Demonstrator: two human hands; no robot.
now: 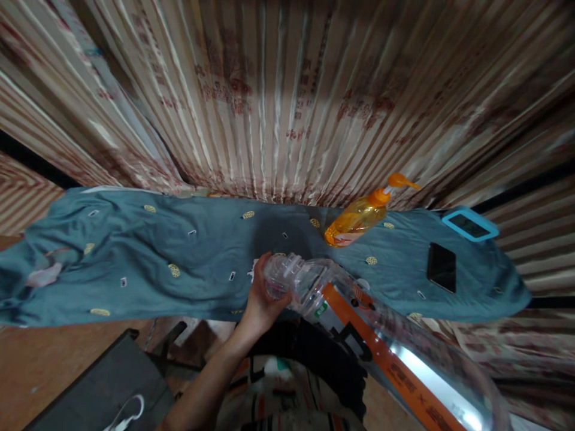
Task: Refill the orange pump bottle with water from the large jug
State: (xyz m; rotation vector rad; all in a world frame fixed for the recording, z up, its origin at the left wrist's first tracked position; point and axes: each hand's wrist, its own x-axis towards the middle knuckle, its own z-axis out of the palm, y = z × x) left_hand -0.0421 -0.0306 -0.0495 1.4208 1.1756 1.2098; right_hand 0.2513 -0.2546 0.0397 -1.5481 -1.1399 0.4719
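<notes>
Far to the left of your grip, a white cable (pixel 128 415) lies on a dark gray box (pixel 103 389) down by the floor. Above it, a blue-green cloth (pixel 135 263) with small gold dots covers the table and runs all the way across.

Your left hand (pixel 263 299) comes up from below and wraps its fingers around the neck of a big clear plastic bottle (pixel 359 329). You are gripping it tight at the mouth end. The bottle lies tilted, its mouth over the cloth and its wide body coming back toward you on the right. It has an orange label (pixel 386 365) along its side.

Up and to the right of your grip, an orange pump bottle (pixel 359 218) lies on its side on the cloth. Farther right, a black phone (pixel 441 267) lies flat, and past it a phone in a blue case (pixel 469 224).

Your right hand cannot be seen.
</notes>
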